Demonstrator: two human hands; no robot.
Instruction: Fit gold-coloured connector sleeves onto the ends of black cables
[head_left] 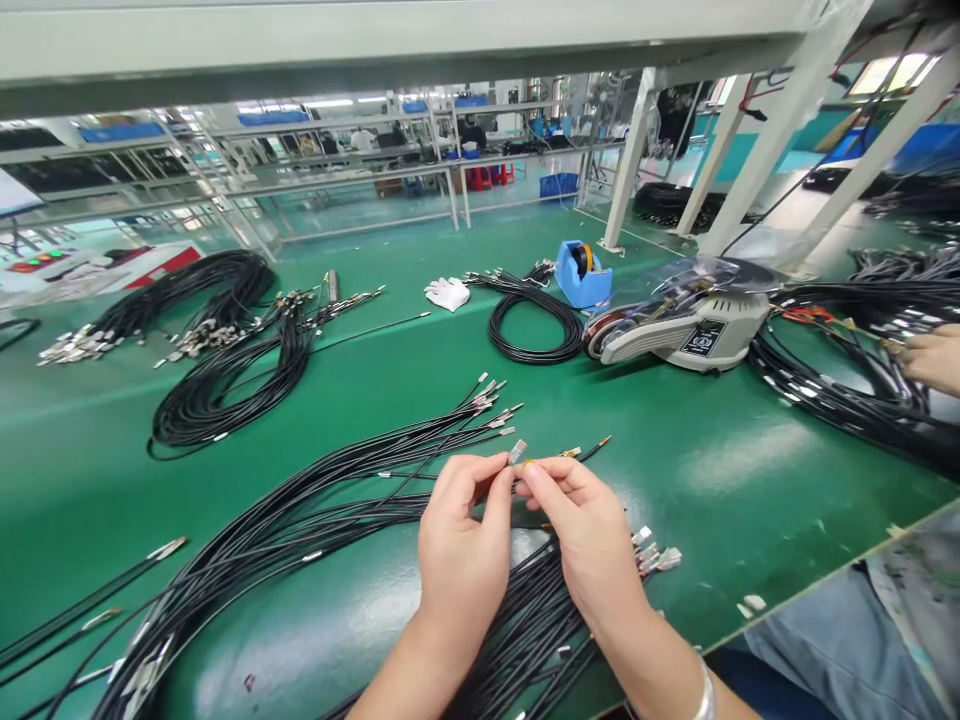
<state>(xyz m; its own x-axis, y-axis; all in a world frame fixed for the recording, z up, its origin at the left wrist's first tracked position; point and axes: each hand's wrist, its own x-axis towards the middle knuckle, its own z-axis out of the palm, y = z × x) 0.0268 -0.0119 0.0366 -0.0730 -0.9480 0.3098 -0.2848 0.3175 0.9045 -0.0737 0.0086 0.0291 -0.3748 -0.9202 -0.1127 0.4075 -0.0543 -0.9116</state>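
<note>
My left hand [465,530] is closed in a pinch at the end of a black cable, where a small silver metal connector [517,452] sticks up past the fingertips. Right beside it, my right hand [581,525] pinches too, with a tiny orange-yellow bit [529,464] showing at its thumb tip; what it is I cannot make out. The two hands' fingertips almost touch. Beneath and around them lie black cables [322,490] with metal ends, and another bundle [525,610] runs under my right wrist.
A tape dispenser machine [697,325] and a blue tape holder [581,275] stand behind, near a coiled cable [536,325] and white gloves [448,293]. More cable bundles [232,390] lie left. At right, another person's hand [934,358] touches cables. A white beam [405,40] crosses overhead.
</note>
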